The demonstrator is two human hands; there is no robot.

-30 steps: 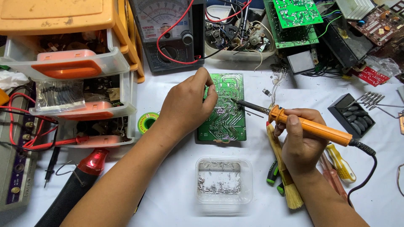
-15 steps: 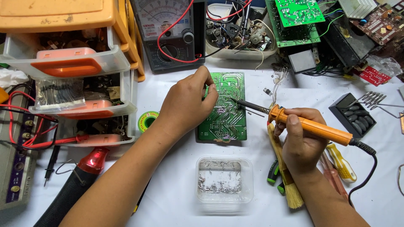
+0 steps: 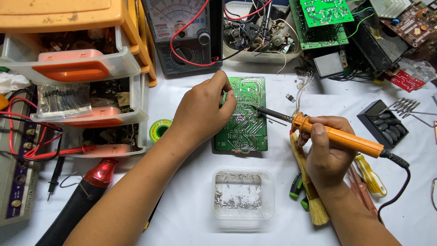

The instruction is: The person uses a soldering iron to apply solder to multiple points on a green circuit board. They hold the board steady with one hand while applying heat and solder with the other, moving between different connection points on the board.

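1. A green circuit board (image 3: 243,116) lay solder side up on the white table (image 3: 182,205), just in front of an analog multimeter (image 3: 184,34) and a tray of loose parts (image 3: 261,34).
2. The left hand (image 3: 202,111) rested on the board's left edge. Its fingers (image 3: 223,86) were curled loosely over the top-left corner, touching it; whether they pinched anything I could not tell.
3. The right hand (image 3: 325,148) was closed around the orange handle of a soldering iron (image 3: 337,136), thumb on top near the collar. The hand sat well right of the board, off its edge.
4. The iron's dark tip (image 3: 255,108) met the board's upper middle, just beside the left fingertips.
5. Near the board: a clear plastic tub of solder scraps (image 3: 243,198) below it, a spool of solder (image 3: 159,129) to its left, a straw brush (image 3: 307,182) and a yellow screwdriver (image 3: 368,171) under the right hand.
6. Orange-fronted parts drawers (image 3: 82,68) stood at far left, with a red-and-black tool (image 3: 86,191) lying before them.
7. Against the frame half a second before: board, both hands and iron tip sat in the same places; no shift noticed.
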